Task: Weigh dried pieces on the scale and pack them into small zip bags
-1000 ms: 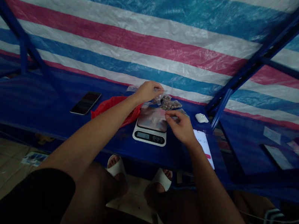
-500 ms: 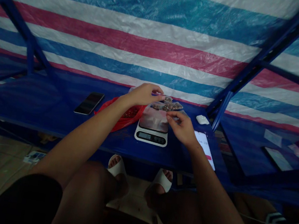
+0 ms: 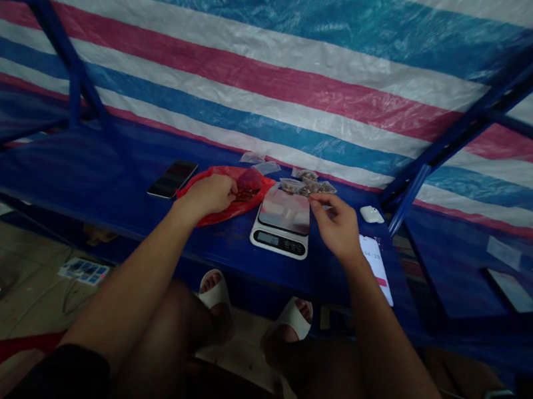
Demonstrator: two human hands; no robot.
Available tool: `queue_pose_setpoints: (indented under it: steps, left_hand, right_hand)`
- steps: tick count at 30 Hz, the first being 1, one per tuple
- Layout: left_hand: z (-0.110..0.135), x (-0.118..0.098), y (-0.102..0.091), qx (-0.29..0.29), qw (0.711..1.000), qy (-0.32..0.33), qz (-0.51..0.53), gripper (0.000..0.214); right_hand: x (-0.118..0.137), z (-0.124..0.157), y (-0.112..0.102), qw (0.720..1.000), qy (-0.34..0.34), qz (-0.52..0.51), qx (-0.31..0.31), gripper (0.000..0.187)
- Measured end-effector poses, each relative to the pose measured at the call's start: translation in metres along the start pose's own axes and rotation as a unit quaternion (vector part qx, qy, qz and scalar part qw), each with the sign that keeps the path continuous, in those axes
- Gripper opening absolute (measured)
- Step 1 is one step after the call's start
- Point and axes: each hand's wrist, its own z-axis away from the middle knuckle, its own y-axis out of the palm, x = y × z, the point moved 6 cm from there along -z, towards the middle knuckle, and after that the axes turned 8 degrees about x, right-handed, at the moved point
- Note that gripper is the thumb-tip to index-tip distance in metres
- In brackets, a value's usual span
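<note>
My left hand (image 3: 214, 192) reaches over the red plastic bag (image 3: 210, 219), its fingers curled down at the dark red dried pieces (image 3: 248, 194) inside. Whatever lies between those fingertips is hidden. Beside the right edge of the white kitchen scale (image 3: 278, 242), my right hand (image 3: 335, 222) has thumb and index finger close together near the plate's far corner; anything pinched there is too small to make out. A shiny, hazy surface shows on the scale plate (image 3: 286, 211). Behind the scale lie several small clear bags (image 3: 306, 185) filled with brownish pieces.
Flat clear bags (image 3: 265, 167) lie behind the red bag. A dark phone (image 3: 173, 178) rests at left. On the right are a white earbud case (image 3: 372, 214) and a lit phone (image 3: 376, 267). Blue metal posts (image 3: 405, 198) and a striped tarp (image 3: 267, 65) bound the blue table (image 3: 110, 195).
My left hand has moved from above the scale's far side leftward and down to the red bag. My right hand stays beside the scale. The view has shifted slightly.
</note>
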Motion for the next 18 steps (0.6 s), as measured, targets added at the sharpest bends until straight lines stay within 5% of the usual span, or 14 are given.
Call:
queue_pose_setpoints:
  steps: [4, 6, 9, 12, 15, 18]
  left_hand:
    - [0.018, 0.003, -0.027, -0.106, 0.992, -0.06, -0.035, 0.038]
    - [0.028, 0.013, -0.04, -0.156, 0.978, -0.123, -0.058, 0.062]
    - [0.028, 0.037, -0.037, -0.088, 0.974, -0.203, -0.043, 0.082]
    - [0.019, 0.056, -0.03, -0.009, 0.978, -0.208, -0.022, 0.052]
    - [0.009, 0.06, -0.042, -0.03, 0.985, -0.168, -0.027, 0.038]
    - [0.0, 0.056, -0.059, -0.045, 0.989, -0.132, -0.047, 0.041]
  right_hand:
    - [0.028, 0.002, 0.0, 0.999, -0.037, 0.013, -0.011, 0.027]
    - [0.045, 0.003, 0.004, 0.998, -0.067, 0.012, -0.009, 0.026]
    - [0.068, 0.005, 0.016, 0.994, -0.109, 0.02, 0.013, 0.025]
    - [0.085, 0.003, 0.034, 0.988, -0.135, 0.046, 0.064, 0.023]
    - [0.106, -0.003, 0.066, 0.967, -0.177, 0.11, 0.147, 0.024]
    - [0.123, -0.01, 0.111, 0.916, -0.211, 0.224, 0.257, 0.034]
